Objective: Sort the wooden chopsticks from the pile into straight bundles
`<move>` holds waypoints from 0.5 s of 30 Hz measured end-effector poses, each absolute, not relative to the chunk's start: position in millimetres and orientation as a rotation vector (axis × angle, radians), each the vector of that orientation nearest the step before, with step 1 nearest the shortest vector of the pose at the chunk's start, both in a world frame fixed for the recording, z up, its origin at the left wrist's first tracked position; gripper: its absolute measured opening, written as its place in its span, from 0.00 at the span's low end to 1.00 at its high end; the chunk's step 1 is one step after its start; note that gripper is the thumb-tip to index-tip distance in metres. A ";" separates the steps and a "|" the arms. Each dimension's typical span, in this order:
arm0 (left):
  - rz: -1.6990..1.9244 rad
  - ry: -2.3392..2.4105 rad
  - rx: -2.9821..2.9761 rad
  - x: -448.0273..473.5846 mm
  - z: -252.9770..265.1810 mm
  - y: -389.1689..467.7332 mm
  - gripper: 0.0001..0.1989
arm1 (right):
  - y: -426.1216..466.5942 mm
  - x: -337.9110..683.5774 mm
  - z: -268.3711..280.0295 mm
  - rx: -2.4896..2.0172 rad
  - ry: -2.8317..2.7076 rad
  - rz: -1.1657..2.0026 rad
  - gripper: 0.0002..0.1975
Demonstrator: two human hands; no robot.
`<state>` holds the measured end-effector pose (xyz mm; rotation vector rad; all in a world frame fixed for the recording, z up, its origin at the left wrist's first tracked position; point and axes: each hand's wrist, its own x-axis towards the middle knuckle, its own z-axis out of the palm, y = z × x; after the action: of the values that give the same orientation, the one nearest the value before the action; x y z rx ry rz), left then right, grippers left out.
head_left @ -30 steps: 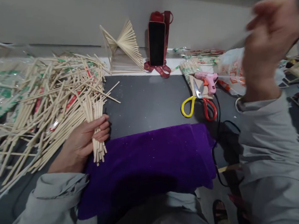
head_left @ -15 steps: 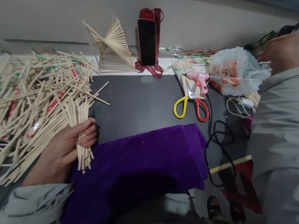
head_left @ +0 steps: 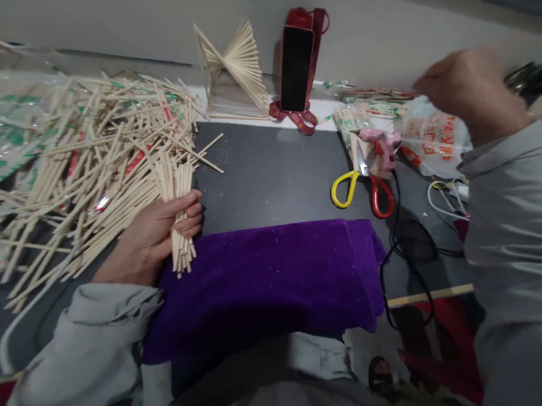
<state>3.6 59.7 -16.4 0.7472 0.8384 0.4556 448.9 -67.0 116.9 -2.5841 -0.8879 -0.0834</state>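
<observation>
Our left grip [head_left: 157, 232] is closed around bundled sticks [head_left: 178, 178]; toward the surface's [head_left: 264, 171] back edge, our right grip [head_left: 476, 87] is unclear to us.

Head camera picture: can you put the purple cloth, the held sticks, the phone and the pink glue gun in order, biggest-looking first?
1. purple cloth
2. held sticks
3. phone
4. pink glue gun

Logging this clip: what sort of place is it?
Probably a craft workspace; whether home, classroom or workshop, I can't tell. The dark tabletop bears a heap of wooden sticks and a pink glue gun by scissors, and a twisted stick model stands near the wall.
</observation>
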 end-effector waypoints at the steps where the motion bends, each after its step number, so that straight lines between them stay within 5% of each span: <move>1: 0.452 0.827 0.739 3.6 -17.3 59.0 0.10 | -59.0 428.2 105.9 -2.349 -1.012 0.083 0.15; 4: 0.495 0.830 0.709 3.9 -18.7 56.6 0.08 | -38.8 357.9 66.4 -1.633 -0.995 0.936 0.16; 6: 0.527 0.805 0.674 5.2 -17.2 54.0 0.08 | -28.8 311.4 43.0 -1.408 -0.884 1.178 0.20; 11: 0.642 0.762 0.743 20.6 -10.0 46.0 0.02 | -10.6 225.0 14.4 -1.167 -0.865 1.480 0.21; 15: 0.650 0.633 0.785 32.8 -15.3 46.3 0.09 | 3.3 188.5 7.7 -1.013 -0.841 1.447 0.24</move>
<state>32.8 46.3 -15.3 0.7849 0.6330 0.6499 188.5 3.3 7.7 -1.0135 -0.8406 1.4474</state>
